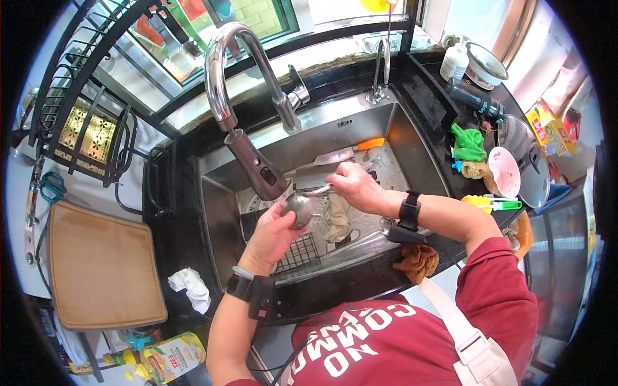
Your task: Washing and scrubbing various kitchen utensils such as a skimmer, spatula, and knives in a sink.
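Observation:
Over a stainless steel sink, my left hand holds the round bowl of a metal ladle, thumb on its surface. My right hand is closed around the ladle's handle. The pull-out spray head of the tall faucet hangs just above the ladle; whether water runs is hard to tell. Below my hands, a wet beige cloth lies in the sink beside a black wire rack. A cleaver with an orange handle rests farther back in the basin.
A wooden cutting board and crumpled white tissue lie left of the sink. A brown cloth hangs at the front edge. A green cloth, pink bowl, glass lid and black bottle stand at right.

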A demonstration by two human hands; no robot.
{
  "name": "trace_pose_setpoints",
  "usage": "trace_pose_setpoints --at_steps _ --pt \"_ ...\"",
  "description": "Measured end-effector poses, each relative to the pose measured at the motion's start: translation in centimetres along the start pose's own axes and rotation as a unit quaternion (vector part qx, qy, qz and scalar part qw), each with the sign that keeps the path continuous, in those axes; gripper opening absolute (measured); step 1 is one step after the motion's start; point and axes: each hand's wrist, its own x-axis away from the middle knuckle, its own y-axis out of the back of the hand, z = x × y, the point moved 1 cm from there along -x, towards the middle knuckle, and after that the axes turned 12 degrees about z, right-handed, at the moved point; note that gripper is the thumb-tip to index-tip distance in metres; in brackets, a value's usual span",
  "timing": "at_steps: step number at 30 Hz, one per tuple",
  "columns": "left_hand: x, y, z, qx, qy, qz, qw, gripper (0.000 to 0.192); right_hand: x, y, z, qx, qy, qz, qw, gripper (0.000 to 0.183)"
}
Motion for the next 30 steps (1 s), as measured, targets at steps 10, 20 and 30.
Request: trace_pose_setpoints --at_steps 10,20,30 --pt "3.1 3.0 -0.8 -0.030 -0.020 -0.104 0.994 0.019 -6.9 -3.1 7.3 -0.018 0.065 0.009 0.998 0.023" --pt "4.3 1.0 -2.1 0.082 -0.099 -0.195 0.972 0.020 -0.9 -4.7 3.2 -0.010 0.035 0.088 0.995 0.016" --pt "4.5 1.7 -2.1 -0.082 -0.091 -0.184 0.975 0.038 -2.6 -1.6 4.1 -0.063 0.020 -0.026 0.997 0.010"
